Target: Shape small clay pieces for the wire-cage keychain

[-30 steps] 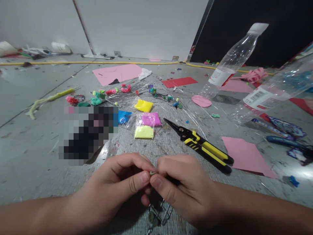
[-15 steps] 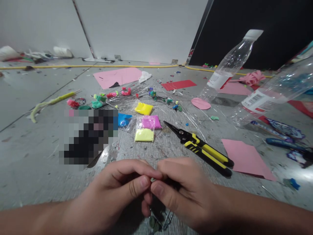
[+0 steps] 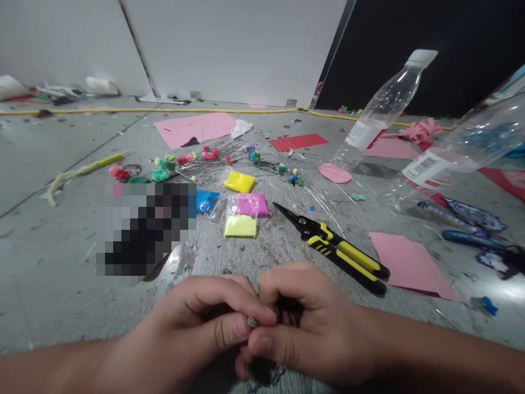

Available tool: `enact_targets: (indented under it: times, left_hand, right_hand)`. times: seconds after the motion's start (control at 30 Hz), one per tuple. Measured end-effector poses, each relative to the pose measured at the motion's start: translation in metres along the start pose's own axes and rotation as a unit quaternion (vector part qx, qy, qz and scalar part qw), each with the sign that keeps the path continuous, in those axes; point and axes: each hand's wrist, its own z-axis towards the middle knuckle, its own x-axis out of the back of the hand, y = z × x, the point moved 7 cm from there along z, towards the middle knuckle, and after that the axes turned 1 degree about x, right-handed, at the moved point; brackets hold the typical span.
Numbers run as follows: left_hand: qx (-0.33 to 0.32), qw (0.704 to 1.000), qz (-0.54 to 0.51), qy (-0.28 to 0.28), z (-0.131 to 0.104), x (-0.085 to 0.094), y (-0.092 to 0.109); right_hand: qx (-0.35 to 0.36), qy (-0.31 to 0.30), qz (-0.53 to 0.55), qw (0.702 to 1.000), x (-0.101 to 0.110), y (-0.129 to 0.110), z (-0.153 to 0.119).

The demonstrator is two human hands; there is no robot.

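Both your hands meet low in the head view, above a grey surface (image 3: 57, 262). Your left hand (image 3: 200, 317) pinches a small pale green piece (image 3: 251, 322) between thumb and index finger; your right hand (image 3: 315, 323) is curled, its thumb tip close against the piece, and you cannot tell whether it grips anything.

Half a second ago the piece was a sliver between your fingertips; now it sits slightly lower and shows more of itself, as a small oval. Your left index finger now reaches farther across, over the right thumb.

The oval's long axis slants gently from upper left to lower right; which end is its front is unclear.

Your fingers hide the rest of the piece. Beneath them, a dark wiry bundle (image 3: 275, 376) is mostly covered and hard to make out. Your forearms are cut off at the edges, and a pixelated patch (image 3: 139, 235) masks something at left.
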Motion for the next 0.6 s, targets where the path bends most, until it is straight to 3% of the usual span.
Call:
enact_targets:
  times: [0.17,0.33,0.6]
  left_hand:
    - [0.020,1.000,0.000,0.011,-0.001,0.001,-0.007]
    - [0.034,0.999,-0.034,0.021,-0.004,0.002,-0.012]
    - [0.016,1.000,0.025,-0.001,-0.001,-0.002,-0.002]
  right_hand:
    - [-0.013,-0.011,0.023,1.000,-0.001,0.000,0.000]
    - [-0.003,0.016,-0.025,1.000,0.003,-0.001,0.000]
    - [0.040,0.044,-0.045,0.997,0.008,-0.009,0.002]
